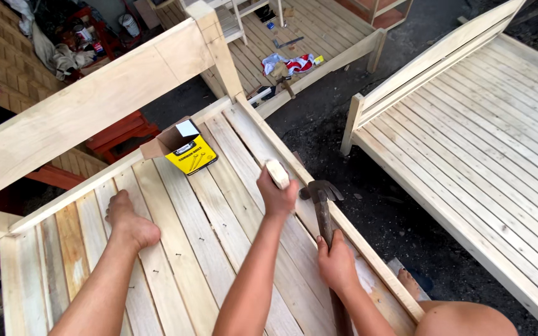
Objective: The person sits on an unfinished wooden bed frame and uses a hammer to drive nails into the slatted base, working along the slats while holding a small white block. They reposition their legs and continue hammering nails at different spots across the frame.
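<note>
Left hand raised over the slatted bed frame, near its right side rail, fingers clamped on a small pale block. Right hand closed around the hammer handle. Hammer long axis running along the rail, head pointing toward the headboard. Open cardboard box with yellow label near the headboard edge; contents not visible.

My left hand is raised, fist closing; my right hand is gripping low, both forearms extending forward.
</note>
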A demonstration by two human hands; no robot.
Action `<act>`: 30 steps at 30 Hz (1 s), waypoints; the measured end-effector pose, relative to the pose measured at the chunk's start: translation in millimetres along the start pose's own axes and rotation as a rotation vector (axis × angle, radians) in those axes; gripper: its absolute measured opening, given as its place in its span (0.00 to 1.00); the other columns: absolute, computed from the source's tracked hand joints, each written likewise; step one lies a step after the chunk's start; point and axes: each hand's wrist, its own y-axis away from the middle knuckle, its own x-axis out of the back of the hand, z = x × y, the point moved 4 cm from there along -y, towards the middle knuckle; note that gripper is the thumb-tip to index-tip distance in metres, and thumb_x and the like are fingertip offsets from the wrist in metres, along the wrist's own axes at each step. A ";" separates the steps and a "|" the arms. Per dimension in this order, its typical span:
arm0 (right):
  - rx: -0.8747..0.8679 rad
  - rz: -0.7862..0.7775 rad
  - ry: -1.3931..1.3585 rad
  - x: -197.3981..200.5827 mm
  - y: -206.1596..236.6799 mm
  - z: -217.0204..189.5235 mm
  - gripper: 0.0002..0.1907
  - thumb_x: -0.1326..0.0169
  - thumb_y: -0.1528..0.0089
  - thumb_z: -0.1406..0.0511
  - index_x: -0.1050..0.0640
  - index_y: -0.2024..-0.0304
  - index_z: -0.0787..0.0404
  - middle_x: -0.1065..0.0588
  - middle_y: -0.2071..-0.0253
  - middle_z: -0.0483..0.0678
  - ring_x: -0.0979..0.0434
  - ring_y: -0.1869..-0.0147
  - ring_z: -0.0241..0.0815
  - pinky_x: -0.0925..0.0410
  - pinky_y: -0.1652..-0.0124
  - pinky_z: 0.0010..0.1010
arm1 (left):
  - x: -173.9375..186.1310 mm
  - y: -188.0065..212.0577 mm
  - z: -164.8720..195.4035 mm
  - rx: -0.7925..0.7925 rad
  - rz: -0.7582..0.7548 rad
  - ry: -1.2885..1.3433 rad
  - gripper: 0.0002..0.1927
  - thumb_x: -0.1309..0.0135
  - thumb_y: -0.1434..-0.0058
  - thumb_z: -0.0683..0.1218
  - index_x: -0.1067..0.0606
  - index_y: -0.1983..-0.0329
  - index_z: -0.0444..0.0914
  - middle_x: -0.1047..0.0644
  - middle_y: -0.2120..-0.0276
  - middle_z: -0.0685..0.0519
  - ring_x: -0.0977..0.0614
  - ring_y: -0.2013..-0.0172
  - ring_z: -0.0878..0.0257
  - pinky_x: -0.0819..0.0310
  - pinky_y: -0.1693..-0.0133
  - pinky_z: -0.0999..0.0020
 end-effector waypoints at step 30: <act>0.078 0.061 0.056 -26.3 -35.1 -59.3 0.18 0.52 0.33 0.55 0.31 0.56 0.66 0.22 0.69 0.69 0.20 0.61 0.70 0.31 0.57 0.57 | -13.0 -44.3 -92.7 0.638 0.084 -0.361 0.32 0.44 0.51 0.43 0.36 0.43 0.25 0.23 0.51 0.29 0.19 0.50 0.35 0.28 0.44 0.52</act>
